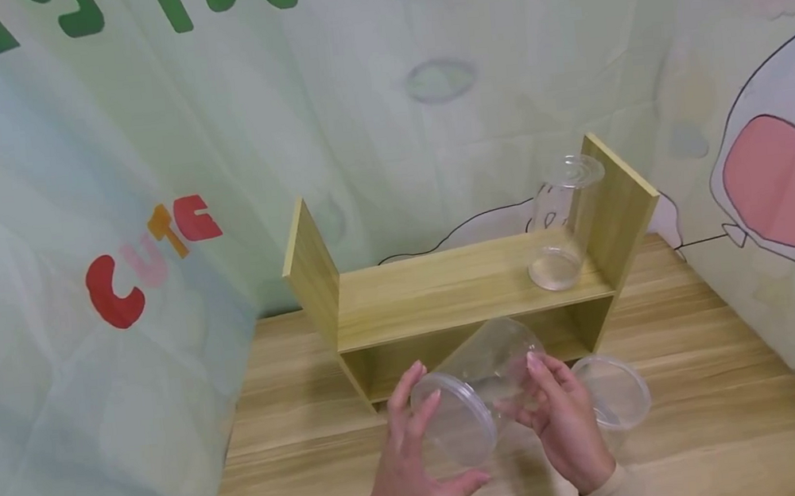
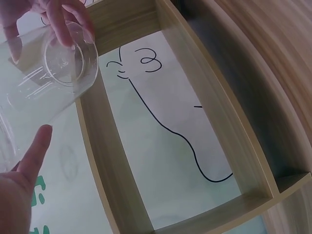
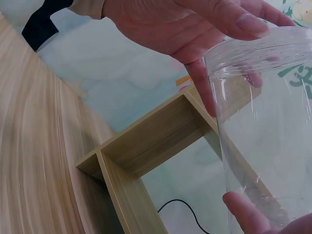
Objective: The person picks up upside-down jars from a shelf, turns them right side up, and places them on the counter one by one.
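Observation:
A clear plastic jar (image 1: pixel 488 363) is tilted between both hands in front of the shelf, its wide ridged rim (image 3: pixel 263 48) toward the left and its base (image 2: pixel 66 58) toward the right. My left hand (image 1: pixel 407 467) holds the rim end, fingers over the top and thumb below. At the other end, my right hand (image 1: pixel 568 423) grips the jar near its base with fingers and thumb. A clear round lid (image 1: pixel 616 391) lies on the table just beyond the right hand. Another clear jar (image 1: pixel 557 225) stands upright on the shelf's upper board, at the right.
The wooden shelf (image 1: pixel 437 288) stands on the wood-grain table (image 1: pixel 287 442), with raised side panels and a low compartment underneath. Printed cloth (image 1: pixel 371 123) hangs behind it and along both sides.

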`<action>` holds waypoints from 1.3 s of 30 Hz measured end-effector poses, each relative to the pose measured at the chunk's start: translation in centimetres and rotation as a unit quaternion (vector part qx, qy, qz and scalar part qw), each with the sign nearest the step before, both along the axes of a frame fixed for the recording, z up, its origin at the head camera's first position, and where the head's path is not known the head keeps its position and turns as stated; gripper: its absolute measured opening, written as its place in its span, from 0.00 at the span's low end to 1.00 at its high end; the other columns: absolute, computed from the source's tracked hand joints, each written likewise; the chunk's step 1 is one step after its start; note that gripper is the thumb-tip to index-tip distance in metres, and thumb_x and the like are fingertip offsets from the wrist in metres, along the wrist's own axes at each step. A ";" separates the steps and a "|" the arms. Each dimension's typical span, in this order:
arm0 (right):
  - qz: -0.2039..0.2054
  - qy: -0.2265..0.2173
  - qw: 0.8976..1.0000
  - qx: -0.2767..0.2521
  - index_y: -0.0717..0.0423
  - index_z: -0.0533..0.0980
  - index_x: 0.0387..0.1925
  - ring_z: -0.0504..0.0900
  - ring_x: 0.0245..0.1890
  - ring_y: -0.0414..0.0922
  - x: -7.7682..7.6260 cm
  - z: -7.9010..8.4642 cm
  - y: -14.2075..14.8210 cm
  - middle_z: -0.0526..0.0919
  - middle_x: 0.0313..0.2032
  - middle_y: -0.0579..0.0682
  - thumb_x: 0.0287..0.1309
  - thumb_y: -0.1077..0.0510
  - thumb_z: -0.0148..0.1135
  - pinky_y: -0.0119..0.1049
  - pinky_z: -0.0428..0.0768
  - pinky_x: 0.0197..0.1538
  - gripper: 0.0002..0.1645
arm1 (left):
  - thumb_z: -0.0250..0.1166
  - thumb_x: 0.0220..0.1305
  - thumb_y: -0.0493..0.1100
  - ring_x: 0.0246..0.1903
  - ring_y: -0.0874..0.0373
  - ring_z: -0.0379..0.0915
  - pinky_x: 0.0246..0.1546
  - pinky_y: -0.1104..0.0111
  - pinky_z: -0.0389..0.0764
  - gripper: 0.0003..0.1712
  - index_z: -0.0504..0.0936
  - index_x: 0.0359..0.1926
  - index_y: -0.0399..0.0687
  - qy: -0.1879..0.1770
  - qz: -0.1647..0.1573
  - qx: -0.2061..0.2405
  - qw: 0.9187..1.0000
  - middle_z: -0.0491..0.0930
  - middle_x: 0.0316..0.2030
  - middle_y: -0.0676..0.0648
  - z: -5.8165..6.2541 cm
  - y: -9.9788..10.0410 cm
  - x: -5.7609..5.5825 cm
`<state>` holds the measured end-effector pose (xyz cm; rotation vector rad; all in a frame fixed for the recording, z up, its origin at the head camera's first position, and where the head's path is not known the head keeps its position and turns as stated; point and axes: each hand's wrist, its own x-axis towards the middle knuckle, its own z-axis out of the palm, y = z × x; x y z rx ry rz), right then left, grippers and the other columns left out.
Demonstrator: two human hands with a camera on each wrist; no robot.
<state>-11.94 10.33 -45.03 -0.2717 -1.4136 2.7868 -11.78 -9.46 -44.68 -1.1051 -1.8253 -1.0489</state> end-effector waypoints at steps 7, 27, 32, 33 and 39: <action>0.014 -0.018 1.000 0.003 0.57 0.64 0.47 0.75 0.46 0.45 0.3 -0.7 0.1 0.75 0.43 0.48 0.63 0.50 0.50 0.50 0.78 0.43 0.18 | 0.76 0.35 0.56 0.55 0.32 0.57 0.50 0.54 0.70 0.54 0.61 0.56 0.28 -0.025 0.008 0.010 1.000 0.55 0.58 0.23 -0.1 0.1 0.8; 0.065 -0.022 0.997 -0.026 0.52 0.68 0.31 0.75 0.37 0.41 -0.1 -0.8 0.6 0.75 0.44 0.51 0.65 0.47 0.47 0.37 0.78 0.33 0.14 | 0.78 0.32 0.54 0.55 0.34 0.58 0.52 0.52 0.69 0.61 0.52 0.60 0.31 -0.036 -0.015 0.033 0.999 0.51 0.57 0.22 0.5 1.0 0.4; 0.080 -0.035 0.996 -0.031 0.52 0.69 0.40 0.76 0.44 0.45 -0.1 -1.0 0.4 0.75 0.45 0.51 0.65 0.46 0.45 0.46 0.78 0.40 0.15 | 0.78 0.31 0.54 0.55 0.34 0.58 0.51 0.52 0.70 0.61 0.51 0.60 0.32 -0.039 -0.016 0.037 0.998 0.51 0.57 0.22 -0.6 1.0 0.2; 0.080 -0.039 0.996 -0.031 0.53 0.69 0.43 0.75 0.46 0.46 -0.1 -1.0 0.4 0.75 0.45 0.51 0.65 0.46 0.45 0.47 0.78 0.41 0.16 | 0.78 0.32 0.54 0.55 0.34 0.58 0.51 0.52 0.70 0.61 0.52 0.60 0.32 -0.039 -0.014 0.037 0.998 0.51 0.57 0.22 -0.7 1.0 0.2; 0.076 -0.055 0.995 -0.031 0.55 0.64 0.49 0.74 0.47 0.48 -0.2 -1.1 0.1 0.73 0.45 0.52 0.64 0.45 0.46 0.48 0.78 0.41 0.21 | 0.77 0.34 0.54 0.53 0.33 0.60 0.48 0.51 0.73 0.55 0.58 0.57 0.32 -0.031 -0.001 0.033 0.999 0.53 0.57 0.22 -1.1 0.9 -0.1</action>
